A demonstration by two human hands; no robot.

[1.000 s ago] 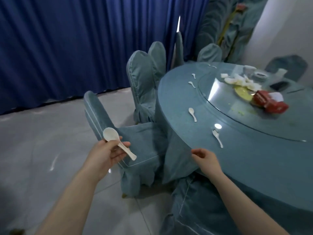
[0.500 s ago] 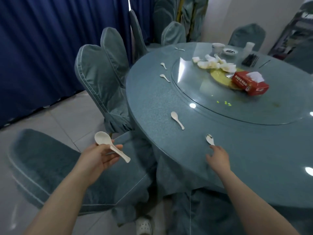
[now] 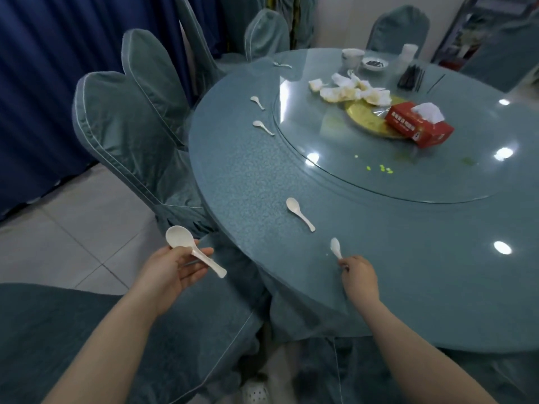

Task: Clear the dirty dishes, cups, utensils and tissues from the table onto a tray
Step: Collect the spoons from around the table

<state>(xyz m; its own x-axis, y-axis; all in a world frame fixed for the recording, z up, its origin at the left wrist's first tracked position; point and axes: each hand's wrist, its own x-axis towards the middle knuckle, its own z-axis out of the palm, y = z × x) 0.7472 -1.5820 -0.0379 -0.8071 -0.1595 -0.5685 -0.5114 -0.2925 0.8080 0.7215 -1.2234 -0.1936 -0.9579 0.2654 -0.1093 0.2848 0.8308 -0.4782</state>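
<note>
— Spoon [image 3: 335, 248], white, glossy ceramic: where did it lie?
— At the desk [image 3: 239, 182] edge, handle in the right hand [image 3: 360, 277] fingers' pinch, bowl pointing to 11 o'clock.
— And the left hand [image 3: 172, 269]?
— It held a larger white spoon [image 3: 191, 248]. Another spoon [image 3: 299, 213] lay at 11 o'clock, nearer the right hand.

Right hand [image 3: 359, 277] covers the handle end of the small spoon [image 3: 336, 248], so the exact finger contact can't be read. Dark bundle [image 3: 410, 78] at the far side of the table [image 3: 248, 176] is too small to identify; same for the contents of the small dish [image 3: 374, 63]. Shelving [image 3: 478, 27] top right is blurred and cut by the frame edge, both forearms are cut at the bottom edge.
</note>
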